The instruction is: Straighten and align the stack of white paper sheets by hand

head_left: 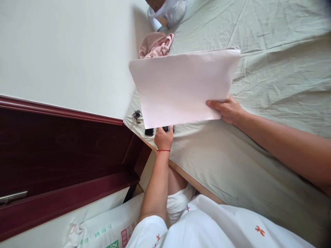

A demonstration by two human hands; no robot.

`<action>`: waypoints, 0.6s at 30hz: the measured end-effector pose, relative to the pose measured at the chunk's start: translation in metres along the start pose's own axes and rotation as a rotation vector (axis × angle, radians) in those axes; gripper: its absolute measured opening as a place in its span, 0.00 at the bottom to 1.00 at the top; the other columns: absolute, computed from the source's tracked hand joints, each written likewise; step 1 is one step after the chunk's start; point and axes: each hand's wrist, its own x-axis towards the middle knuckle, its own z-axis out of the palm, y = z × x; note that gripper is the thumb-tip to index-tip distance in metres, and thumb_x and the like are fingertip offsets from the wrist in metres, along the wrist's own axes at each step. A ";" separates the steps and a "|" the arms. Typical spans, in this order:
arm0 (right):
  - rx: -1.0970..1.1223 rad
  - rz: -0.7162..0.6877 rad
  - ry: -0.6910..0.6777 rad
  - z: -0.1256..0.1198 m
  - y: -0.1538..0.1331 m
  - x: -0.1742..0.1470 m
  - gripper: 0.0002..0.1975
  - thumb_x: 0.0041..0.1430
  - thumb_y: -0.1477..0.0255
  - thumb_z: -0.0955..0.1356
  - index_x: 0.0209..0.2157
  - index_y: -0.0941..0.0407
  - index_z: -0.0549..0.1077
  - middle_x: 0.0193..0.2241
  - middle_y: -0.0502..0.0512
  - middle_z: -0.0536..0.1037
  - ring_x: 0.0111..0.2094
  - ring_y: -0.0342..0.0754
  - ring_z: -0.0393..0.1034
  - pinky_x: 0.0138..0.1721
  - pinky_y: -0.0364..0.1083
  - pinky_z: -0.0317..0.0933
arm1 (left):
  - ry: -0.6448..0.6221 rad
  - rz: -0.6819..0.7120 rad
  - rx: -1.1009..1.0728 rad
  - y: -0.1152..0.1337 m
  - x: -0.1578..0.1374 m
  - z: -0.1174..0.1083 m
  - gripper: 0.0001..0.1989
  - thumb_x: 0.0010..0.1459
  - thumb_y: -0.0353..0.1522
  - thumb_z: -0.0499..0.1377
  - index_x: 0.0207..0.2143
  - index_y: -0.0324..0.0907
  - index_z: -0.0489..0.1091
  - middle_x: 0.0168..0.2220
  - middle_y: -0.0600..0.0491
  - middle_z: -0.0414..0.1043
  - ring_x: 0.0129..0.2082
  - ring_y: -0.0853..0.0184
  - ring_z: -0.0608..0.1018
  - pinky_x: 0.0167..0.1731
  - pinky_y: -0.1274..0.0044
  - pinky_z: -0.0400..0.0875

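My right hand (pixel 231 109) grips the lower right corner of a large white sheet of paper (pixel 183 88), thumb on top and fingers behind. The sheet is tilted over the bed, its top edge slightly curled. My left hand (pixel 163 138), with a red string bracelet (pixel 163 150) at the wrist, is at the sheet's lower edge. Its thumb and fingers close around a small black thing (pixel 165 128), mostly hidden by the paper and the hand. Just left of that hand lies another black object (pixel 149 132), partly covered by the sheet.
A green-grey bed sheet (pixel 281 86) covers the bed. Keys (pixel 136 115) lie near its left corner. Pink cloth (pixel 156 44) and a clear plastic container (pixel 172 13) stand behind the paper. A white wall, dark red wooden furniture (pixel 64 144) and a printed white sack (pixel 108 220) are at left.
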 end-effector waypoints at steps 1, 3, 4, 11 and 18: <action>-0.002 0.001 0.004 0.000 0.000 0.000 0.21 0.42 0.60 0.83 0.39 0.47 0.81 0.46 0.50 0.85 0.54 0.57 0.79 0.56 0.54 0.75 | 0.006 -0.003 -0.041 -0.001 0.002 0.000 0.14 0.62 0.43 0.62 0.42 0.41 0.71 0.43 0.38 0.80 0.49 0.47 0.82 0.52 0.61 0.74; -0.007 0.001 0.003 0.001 -0.001 -0.001 0.21 0.42 0.59 0.83 0.39 0.46 0.81 0.47 0.50 0.85 0.55 0.58 0.79 0.57 0.55 0.74 | 0.003 -0.014 -0.082 -0.003 0.007 0.001 0.10 0.62 0.41 0.61 0.34 0.43 0.69 0.35 0.43 0.80 0.45 0.50 0.82 0.50 0.64 0.74; -0.013 -0.001 0.001 0.001 -0.001 -0.001 0.21 0.43 0.59 0.82 0.40 0.46 0.81 0.48 0.51 0.85 0.55 0.58 0.78 0.57 0.56 0.74 | -0.004 -0.014 -0.087 -0.003 0.009 0.001 0.11 0.61 0.40 0.61 0.30 0.45 0.68 0.32 0.44 0.79 0.43 0.51 0.82 0.49 0.64 0.74; -0.121 -0.015 -0.017 0.000 0.000 0.000 0.21 0.45 0.56 0.80 0.41 0.47 0.81 0.50 0.53 0.84 0.56 0.60 0.78 0.54 0.57 0.75 | 0.051 -0.105 -0.127 -0.002 0.016 0.005 0.18 0.56 0.40 0.62 0.19 0.48 0.59 0.33 0.35 0.79 0.50 0.39 0.79 0.54 0.55 0.70; -0.129 0.010 -0.009 0.003 -0.006 -0.003 0.22 0.42 0.55 0.81 0.40 0.48 0.82 0.48 0.55 0.85 0.56 0.64 0.77 0.57 0.61 0.73 | 0.051 -0.176 -0.416 -0.016 0.014 0.011 0.13 0.52 0.42 0.67 0.32 0.44 0.71 0.37 0.41 0.81 0.49 0.49 0.81 0.51 0.64 0.74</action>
